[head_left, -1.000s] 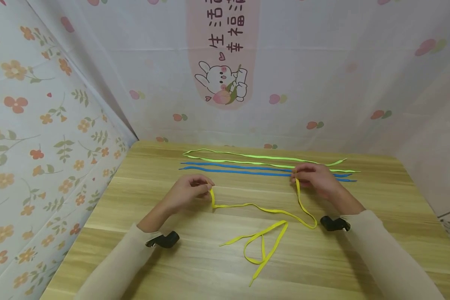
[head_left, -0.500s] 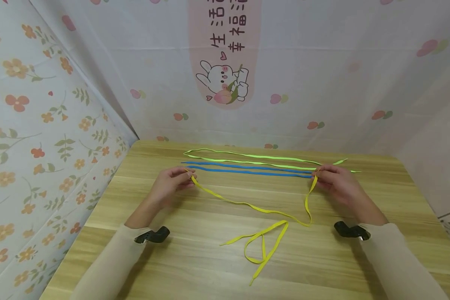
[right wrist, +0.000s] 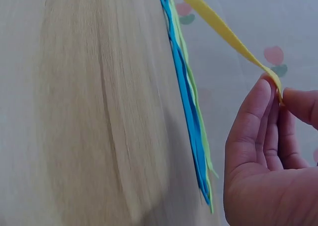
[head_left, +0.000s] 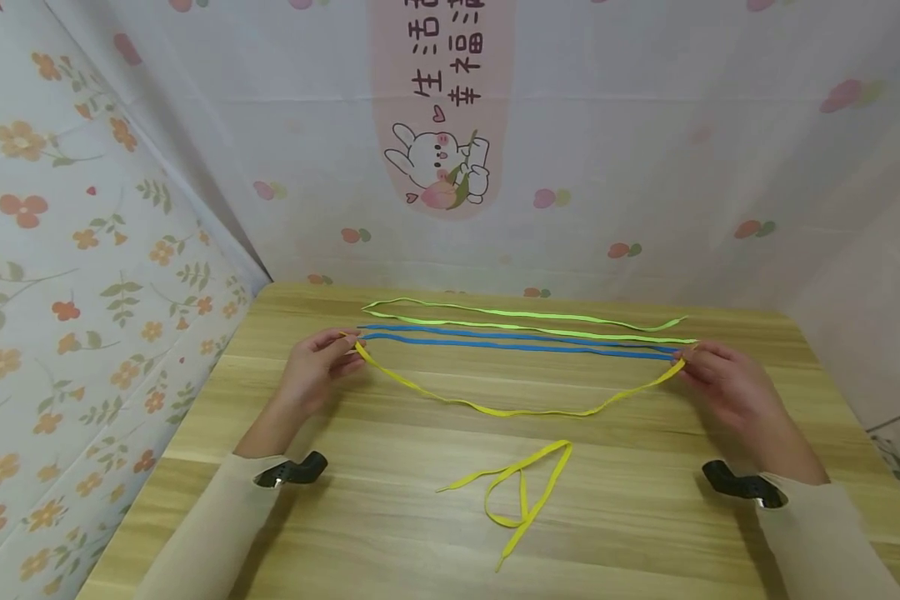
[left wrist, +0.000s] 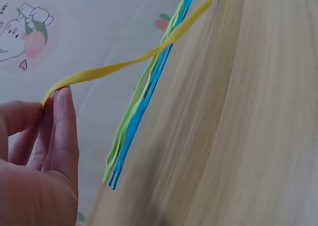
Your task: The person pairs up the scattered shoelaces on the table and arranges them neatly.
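Observation:
A yellow shoelace (head_left: pixel 510 412) hangs in a shallow curve between my two hands in the head view. My left hand (head_left: pixel 317 371) pinches one end between thumb and fingers, as the left wrist view of the yellow shoelace (left wrist: pixel 104 71) also shows. At the other end, my right hand (head_left: pixel 731 387) pinches the lace; the right wrist view shows thumb and fingertips meeting on the yellow shoelace (right wrist: pixel 223 30). Just beyond lie two blue shoelaces (head_left: pixel 495 345), stretched side by side. A second yellow shoelace (head_left: pixel 547 492) lies loosely looped nearer the front.
Behind the blue laces, lime-green shoelaces (head_left: pixel 540 314) run across the back of the wooden table (head_left: pixel 375 517). A printed white cloth (head_left: pixel 607 150) hangs at the table's back edge, and a flowered cloth (head_left: pixel 82 317) covers the left side.
My hands have moved apart, left hand leftward and right hand rightward. The held yellow shoelace has gone from slack and bent to a wide, smooth curve. The looped yellow lace stays put.

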`<state>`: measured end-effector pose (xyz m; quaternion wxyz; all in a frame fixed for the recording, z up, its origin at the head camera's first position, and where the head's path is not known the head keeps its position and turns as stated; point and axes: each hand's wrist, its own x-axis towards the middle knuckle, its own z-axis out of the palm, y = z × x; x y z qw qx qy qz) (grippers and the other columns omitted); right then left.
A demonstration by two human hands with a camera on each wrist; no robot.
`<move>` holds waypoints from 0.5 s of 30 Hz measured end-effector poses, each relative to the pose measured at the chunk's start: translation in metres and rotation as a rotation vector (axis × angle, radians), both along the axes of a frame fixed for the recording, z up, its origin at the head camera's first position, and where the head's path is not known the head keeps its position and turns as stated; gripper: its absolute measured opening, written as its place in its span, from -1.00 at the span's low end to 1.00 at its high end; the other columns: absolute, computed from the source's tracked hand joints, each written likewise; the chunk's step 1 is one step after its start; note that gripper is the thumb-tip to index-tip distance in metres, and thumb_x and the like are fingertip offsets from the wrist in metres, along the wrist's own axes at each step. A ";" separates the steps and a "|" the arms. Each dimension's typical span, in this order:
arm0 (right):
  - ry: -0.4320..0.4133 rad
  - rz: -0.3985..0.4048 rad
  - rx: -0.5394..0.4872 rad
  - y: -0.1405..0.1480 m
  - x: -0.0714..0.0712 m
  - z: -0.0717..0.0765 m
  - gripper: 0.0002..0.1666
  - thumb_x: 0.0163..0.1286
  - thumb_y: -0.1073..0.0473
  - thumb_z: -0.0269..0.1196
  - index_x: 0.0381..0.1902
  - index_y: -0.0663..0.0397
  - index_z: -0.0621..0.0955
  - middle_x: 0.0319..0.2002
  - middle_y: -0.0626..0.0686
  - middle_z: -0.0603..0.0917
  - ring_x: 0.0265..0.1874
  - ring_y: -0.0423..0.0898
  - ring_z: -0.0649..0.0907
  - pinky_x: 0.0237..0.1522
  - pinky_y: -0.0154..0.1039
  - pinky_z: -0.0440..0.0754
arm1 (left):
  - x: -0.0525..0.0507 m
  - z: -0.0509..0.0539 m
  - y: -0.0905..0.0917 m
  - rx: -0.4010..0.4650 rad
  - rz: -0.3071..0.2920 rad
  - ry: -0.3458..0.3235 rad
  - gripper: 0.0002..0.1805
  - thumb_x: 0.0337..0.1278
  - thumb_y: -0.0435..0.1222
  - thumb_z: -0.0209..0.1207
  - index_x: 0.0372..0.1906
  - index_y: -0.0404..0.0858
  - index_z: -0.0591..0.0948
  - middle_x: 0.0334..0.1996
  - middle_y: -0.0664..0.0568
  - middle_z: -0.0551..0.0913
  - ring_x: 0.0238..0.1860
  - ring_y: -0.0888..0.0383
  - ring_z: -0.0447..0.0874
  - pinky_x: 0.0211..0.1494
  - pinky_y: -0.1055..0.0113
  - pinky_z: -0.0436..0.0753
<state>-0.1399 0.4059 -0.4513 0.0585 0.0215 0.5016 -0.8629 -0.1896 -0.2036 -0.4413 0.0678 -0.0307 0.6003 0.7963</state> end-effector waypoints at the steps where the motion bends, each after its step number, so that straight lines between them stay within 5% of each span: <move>1: -0.002 -0.006 -0.014 0.002 0.001 0.000 -0.64 0.70 0.53 0.02 -0.20 0.28 0.72 -0.15 0.12 0.80 -0.12 -0.05 0.85 0.00 -0.24 0.79 | 0.000 -0.001 -0.001 0.013 0.013 -0.009 -0.80 0.69 -0.50 0.10 -0.03 -0.36 0.75 -0.16 0.04 0.84 -0.27 0.20 0.87 -0.02 0.30 0.81; 7: -0.066 -0.063 -0.090 0.012 0.007 0.000 -0.66 0.70 0.51 0.07 -0.16 0.30 0.77 -0.13 0.14 0.81 -0.14 -0.03 0.84 -0.02 -0.24 0.80 | -0.001 -0.002 -0.008 0.092 0.064 -0.043 -0.66 0.68 -0.51 0.10 -0.20 -0.18 0.81 -0.22 0.02 0.84 -0.31 0.17 0.87 0.00 0.30 0.81; 15: -0.081 -0.097 -0.170 0.028 0.012 0.000 -0.67 0.71 0.51 0.06 -0.16 0.33 0.75 -0.13 0.15 0.83 -0.15 -0.01 0.83 0.00 -0.23 0.80 | -0.003 -0.003 -0.015 0.156 0.118 -0.064 -0.67 0.67 -0.52 0.12 -0.30 -0.24 0.77 -0.19 0.02 0.85 -0.27 0.14 0.89 -0.01 0.32 0.80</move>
